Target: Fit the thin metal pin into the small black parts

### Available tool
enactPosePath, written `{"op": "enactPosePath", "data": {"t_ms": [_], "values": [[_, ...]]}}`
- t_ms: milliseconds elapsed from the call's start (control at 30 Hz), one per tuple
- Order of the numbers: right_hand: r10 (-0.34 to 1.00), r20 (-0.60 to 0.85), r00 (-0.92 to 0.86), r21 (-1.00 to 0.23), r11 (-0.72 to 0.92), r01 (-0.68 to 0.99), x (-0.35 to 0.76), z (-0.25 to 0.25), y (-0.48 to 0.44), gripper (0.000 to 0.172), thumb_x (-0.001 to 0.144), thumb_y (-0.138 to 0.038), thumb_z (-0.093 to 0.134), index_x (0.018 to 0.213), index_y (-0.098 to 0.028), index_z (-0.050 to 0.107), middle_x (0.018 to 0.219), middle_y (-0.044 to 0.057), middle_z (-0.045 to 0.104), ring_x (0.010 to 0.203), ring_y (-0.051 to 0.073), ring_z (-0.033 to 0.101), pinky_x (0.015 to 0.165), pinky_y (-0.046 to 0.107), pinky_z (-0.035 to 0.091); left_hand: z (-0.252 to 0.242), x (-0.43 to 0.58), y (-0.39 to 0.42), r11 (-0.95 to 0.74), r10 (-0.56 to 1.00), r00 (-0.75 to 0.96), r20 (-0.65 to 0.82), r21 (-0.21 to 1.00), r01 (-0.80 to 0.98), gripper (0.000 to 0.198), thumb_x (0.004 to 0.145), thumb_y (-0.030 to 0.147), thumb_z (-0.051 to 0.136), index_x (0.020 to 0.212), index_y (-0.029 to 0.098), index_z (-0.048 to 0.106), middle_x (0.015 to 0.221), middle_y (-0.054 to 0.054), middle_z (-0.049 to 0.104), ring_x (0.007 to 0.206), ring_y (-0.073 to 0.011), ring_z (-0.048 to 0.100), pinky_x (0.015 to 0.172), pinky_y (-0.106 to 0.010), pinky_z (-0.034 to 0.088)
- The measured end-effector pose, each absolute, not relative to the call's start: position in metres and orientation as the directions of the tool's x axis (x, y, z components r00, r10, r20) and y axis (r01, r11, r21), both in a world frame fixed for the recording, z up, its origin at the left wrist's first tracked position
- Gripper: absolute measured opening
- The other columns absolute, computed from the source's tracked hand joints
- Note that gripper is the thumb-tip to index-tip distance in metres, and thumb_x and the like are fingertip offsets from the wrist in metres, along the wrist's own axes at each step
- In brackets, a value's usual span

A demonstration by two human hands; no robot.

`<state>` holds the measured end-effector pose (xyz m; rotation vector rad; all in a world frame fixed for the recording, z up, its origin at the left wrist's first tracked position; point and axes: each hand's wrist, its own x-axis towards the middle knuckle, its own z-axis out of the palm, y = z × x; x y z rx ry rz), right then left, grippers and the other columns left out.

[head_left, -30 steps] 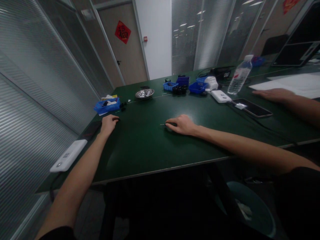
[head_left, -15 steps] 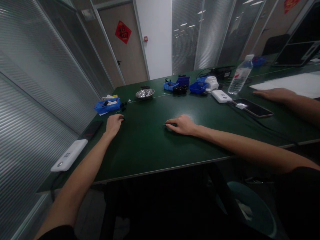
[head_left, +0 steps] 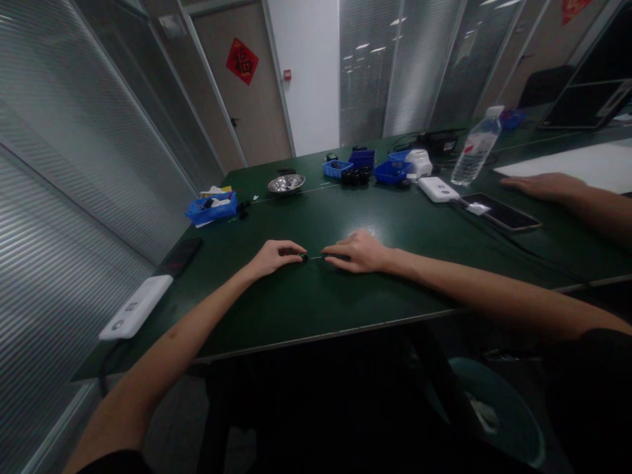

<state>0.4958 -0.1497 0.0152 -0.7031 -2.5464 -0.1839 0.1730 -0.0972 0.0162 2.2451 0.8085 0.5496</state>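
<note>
My left hand (head_left: pixel 274 257) pinches a small dark round part (head_left: pixel 305 257) between thumb and fingertips, low over the green table (head_left: pixel 276 303). Facing it, my right hand (head_left: pixel 359 251) is closed on a small screwdriver (head_left: pixel 323 257). Its dark handle is mostly covered by my fingers, and its thin bright shaft points left at the dark part. Whether the tip touches the part, I cannot tell.
Back left stands a blue tray (head_left: pixel 212 209) beside small black pieces (head_left: pixel 243 209). A metal bowl (head_left: pixel 286 184), blue bins (head_left: pixel 392 172), a bottle (head_left: pixel 476 148), a power bank (head_left: pixel 438 189) and a phone (head_left: pixel 501 212) stand farther back. Another person's hand (head_left: pixel 548 186) rests at right.
My left hand has moved right from beside the blue tray, bringing the small dark part up to the screwdriver's tip. My right hand has shifted only slightly.
</note>
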Motion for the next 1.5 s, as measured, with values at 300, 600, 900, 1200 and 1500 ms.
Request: {"op": "enactPosePath", "data": {"t_ms": [300, 600, 900, 1200, 1500], "values": [[0.421, 0.479, -0.77, 0.07, 0.857, 0.511, 0.494, 0.013, -0.147, 0.046, 0.112, -0.047, 0.045, 0.133, -0.017, 0.073, 0.093, 0.008, 0.079, 0.064, 0.013, 0.065, 0.059, 0.027, 0.037, 0.015, 0.177, -0.102, -0.603, 0.653, 0.727, 0.21, 0.725, 0.333, 0.029, 0.096, 0.04, 0.076, 0.116, 0.02, 0.081, 0.113, -0.008, 0.076, 0.098, -0.0211, 0.069, 0.087, -0.036, 0.054], [0.399, 0.485, -0.778, 0.084, 0.864, 0.496, 0.494, 0.013, -0.148, 0.045, 0.113, -0.045, 0.045, 0.135, -0.016, 0.072, 0.09, 0.007, 0.077, 0.067, 0.014, 0.065, 0.059, 0.027, 0.037, 0.015, 0.181, -0.104, -0.584, 0.635, 0.744, 0.208, 0.759, 0.286, 0.025, 0.097, 0.038, 0.075, 0.114, 0.021, 0.081, 0.114, -0.008, 0.077, 0.105, -0.0225, 0.071, 0.095, -0.038, 0.055], [0.386, 0.505, -0.772, 0.097, 0.864, 0.495, 0.493, 0.015, -0.15, 0.045, 0.114, -0.045, 0.044, 0.136, -0.016, 0.071, 0.091, 0.007, 0.076, 0.066, 0.013, 0.064, 0.059, 0.027, 0.036, 0.014, 0.177, -0.1, -0.526, 0.641, 0.752, 0.151, 0.8, 0.288, 0.027, 0.099, 0.037, 0.072, 0.119, 0.022, 0.081, 0.116, -0.008, 0.079, 0.107, -0.0224, 0.072, 0.098, -0.038, 0.054], [0.376, 0.429, -0.821, 0.15, 0.867, 0.476, 0.489, 0.02, -0.154, 0.048, 0.115, -0.045, 0.039, 0.138, -0.016, 0.069, 0.089, 0.008, 0.076, 0.068, 0.014, 0.063, 0.058, 0.026, 0.035, 0.015, 0.198, -0.117, -0.59, 0.595, 0.78, 0.194, 0.764, 0.26, 0.028, 0.098, 0.04, 0.073, 0.116, 0.019, 0.081, 0.109, -0.008, 0.076, 0.099, -0.0217, 0.07, 0.09, -0.035, 0.053], [0.507, 0.54, -0.672, 0.0, 0.798, 0.602, 0.493, 0.013, -0.151, 0.043, 0.111, -0.043, 0.046, 0.126, -0.019, 0.078, 0.096, 0.008, 0.082, 0.068, 0.017, 0.071, 0.062, 0.029, 0.042, 0.017, 0.198, -0.119, -0.592, 0.612, 0.775, 0.16, 0.743, 0.314, 0.057, 0.096, 0.043, 0.074, 0.148, 0.021, 0.064, 0.103, -0.005, 0.07, 0.084, -0.0166, 0.061, 0.075, -0.03, 0.048]]}}
